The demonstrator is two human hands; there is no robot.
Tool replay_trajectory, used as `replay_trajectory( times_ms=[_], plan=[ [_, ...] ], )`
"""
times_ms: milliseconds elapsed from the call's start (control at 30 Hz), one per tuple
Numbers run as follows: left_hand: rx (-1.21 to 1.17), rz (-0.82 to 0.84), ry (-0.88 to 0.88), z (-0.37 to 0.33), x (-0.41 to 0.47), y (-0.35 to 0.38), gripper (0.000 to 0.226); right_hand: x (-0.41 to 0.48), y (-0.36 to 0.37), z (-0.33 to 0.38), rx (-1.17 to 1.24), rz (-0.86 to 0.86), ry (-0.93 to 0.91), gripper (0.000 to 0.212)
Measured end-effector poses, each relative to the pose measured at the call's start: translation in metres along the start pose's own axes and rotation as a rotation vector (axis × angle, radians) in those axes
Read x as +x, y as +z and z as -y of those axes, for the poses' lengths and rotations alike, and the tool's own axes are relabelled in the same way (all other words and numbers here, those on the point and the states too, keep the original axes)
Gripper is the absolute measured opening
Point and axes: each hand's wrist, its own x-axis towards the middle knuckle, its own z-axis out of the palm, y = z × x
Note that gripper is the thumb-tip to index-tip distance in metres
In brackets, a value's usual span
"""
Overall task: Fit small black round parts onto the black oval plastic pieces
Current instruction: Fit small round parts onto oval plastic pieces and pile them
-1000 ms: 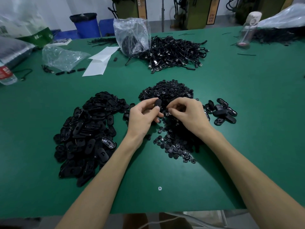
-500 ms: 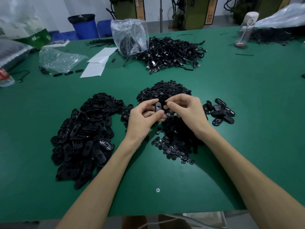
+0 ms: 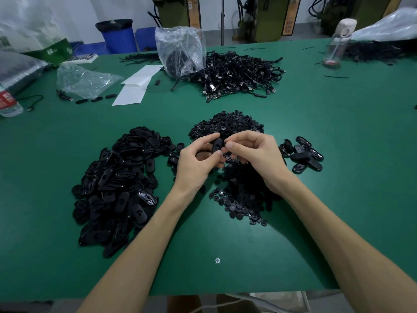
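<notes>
Oval piece (image 3: pixel 217 144) was pinched by the left hand (image 3: pixel 194 163), right hand (image 3: pixel 255 154) curled onto it; the unseen round part could be dropped if pressed askew.

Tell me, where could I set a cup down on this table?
Bare green lies right of the small oval group, between the cable heap and round-parts pile, and near the screw. Crowded: the middle, by the oval pile.

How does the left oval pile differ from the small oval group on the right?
The left pile is big; the right group has only a handful. The left pile is heaped deep; the right group lies nearly flat. Both are black ovals on the green table.
</notes>
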Motion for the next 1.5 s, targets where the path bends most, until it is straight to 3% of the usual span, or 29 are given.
replay_trajectory(
  times_ms=[367,633,1033,1267,1500],
  plan=[
    [0.052,-0.03,0.0,0.003,0.002,0.0,0.039,0.001,-0.002,-0.003,0.142,0.09,0.041,0.02],
    [0.025,-0.007,0.0,0.002,0.001,0.001,0.041,0.001,0.0,-0.002,0.132,0.031,0.027,0.015],
    [-0.007,0.002,-0.051,0.002,0.0,-0.001,0.025,-0.001,0.004,-0.003,-0.283,-0.184,-0.11,0.005],
    [-0.034,0.0,-0.063,0.001,-0.001,0.0,0.02,-0.003,0.008,-0.003,-0.418,-0.168,-0.116,0.004],
    [-0.075,0.015,-0.075,0.001,-0.001,-0.001,0.029,-0.003,0.011,-0.002,-0.455,-0.18,-0.137,0.003]
  ],
)
